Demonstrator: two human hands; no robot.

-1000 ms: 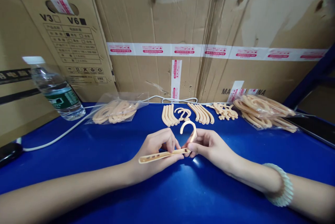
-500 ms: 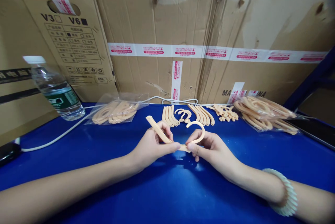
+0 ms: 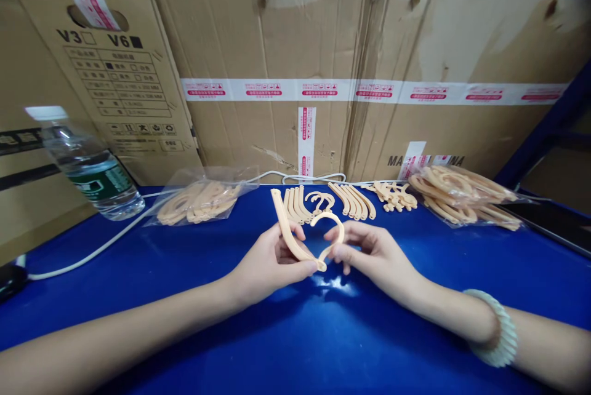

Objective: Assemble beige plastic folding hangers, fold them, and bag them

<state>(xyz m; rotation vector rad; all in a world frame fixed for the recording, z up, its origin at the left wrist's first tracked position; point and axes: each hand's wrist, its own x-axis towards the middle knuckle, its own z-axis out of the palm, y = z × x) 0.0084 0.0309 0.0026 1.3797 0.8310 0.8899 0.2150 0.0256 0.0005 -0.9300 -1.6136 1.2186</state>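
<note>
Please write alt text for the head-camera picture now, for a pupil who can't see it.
A person's left hand holds a curved beige strip and the right hand a beige hook, their ends meeting above a blue tabletop. Behind lie similar pieces between clear bags of beige parts, with a bottle at the left.

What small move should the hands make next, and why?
Probably turn the hook gently against the curved bar to check how they fit: the left hand grips the bar, the right hand holds the hook, and their ends appear to meet between the hands.
</note>
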